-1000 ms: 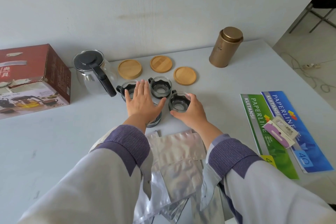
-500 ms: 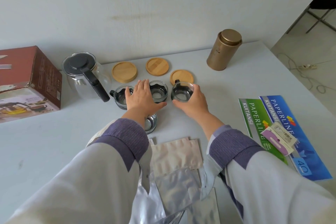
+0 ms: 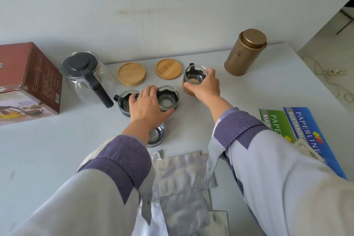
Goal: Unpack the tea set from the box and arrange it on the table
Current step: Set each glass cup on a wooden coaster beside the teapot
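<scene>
My right hand [image 3: 206,87] grips a glass cup [image 3: 194,75] with a black holder over the right-most wooden coaster [image 3: 185,90], which is mostly hidden under it. My left hand [image 3: 146,104] lies spread across two more glass cups, the left cup [image 3: 123,101] and the middle cup [image 3: 169,98]. A fourth cup [image 3: 157,136] shows partly under my left wrist. Two bare wooden coasters [image 3: 131,73] [image 3: 168,68] lie behind. A glass teapot [image 3: 86,76] with a black lid and handle stands at the left, next to the red tea set box [image 3: 28,80].
A gold tin canister [image 3: 246,51] stands at the back right. Green and blue receipt books [image 3: 298,130] lie at the right edge. Silver foil pouches [image 3: 182,178] lie near the front edge between my arms. A wall runs right behind the table.
My right hand carried its cup away from me and to the right, onto the right-most coaster. My left hand slid forward from the near cup to rest over the two cups behind it.
</scene>
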`<state>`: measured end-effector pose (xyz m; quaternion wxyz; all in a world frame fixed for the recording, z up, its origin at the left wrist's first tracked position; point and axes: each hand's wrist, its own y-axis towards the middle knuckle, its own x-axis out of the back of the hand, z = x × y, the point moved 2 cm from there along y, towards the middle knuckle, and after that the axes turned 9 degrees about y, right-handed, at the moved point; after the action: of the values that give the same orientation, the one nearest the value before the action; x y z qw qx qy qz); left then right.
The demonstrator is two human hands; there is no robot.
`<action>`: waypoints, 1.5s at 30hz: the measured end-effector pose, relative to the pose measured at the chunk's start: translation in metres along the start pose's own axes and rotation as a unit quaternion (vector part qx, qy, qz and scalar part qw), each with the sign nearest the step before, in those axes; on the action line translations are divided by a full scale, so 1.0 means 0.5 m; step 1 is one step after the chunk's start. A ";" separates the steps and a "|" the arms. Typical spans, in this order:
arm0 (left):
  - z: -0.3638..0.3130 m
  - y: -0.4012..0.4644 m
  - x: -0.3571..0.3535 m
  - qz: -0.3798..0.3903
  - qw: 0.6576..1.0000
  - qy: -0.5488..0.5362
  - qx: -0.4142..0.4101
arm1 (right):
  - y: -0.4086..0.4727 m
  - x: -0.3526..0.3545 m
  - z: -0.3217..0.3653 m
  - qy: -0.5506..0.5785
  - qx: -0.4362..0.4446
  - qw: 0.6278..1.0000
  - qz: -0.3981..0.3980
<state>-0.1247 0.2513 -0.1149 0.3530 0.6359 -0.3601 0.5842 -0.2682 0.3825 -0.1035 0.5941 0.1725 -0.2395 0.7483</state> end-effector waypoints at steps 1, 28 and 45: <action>0.000 0.000 0.000 -0.002 1.000 -0.002 0.002 | 0.002 -0.003 -0.002 -0.002 -0.004 1.000 0.000; 0.011 -0.037 0.024 0.046 0.998 0.042 -0.002 | -0.120 -0.037 -0.015 -0.054 0.144 0.988 0.004; 0.043 -0.065 -0.008 0.052 0.996 0.060 0.027 | -0.129 -0.131 -0.013 -0.018 0.093 0.992 0.080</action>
<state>-0.0861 0.2488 -0.1210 0.3259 0.5892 -0.3555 0.6483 -0.1897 0.3450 -0.1345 0.5094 0.2212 -0.1922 0.8091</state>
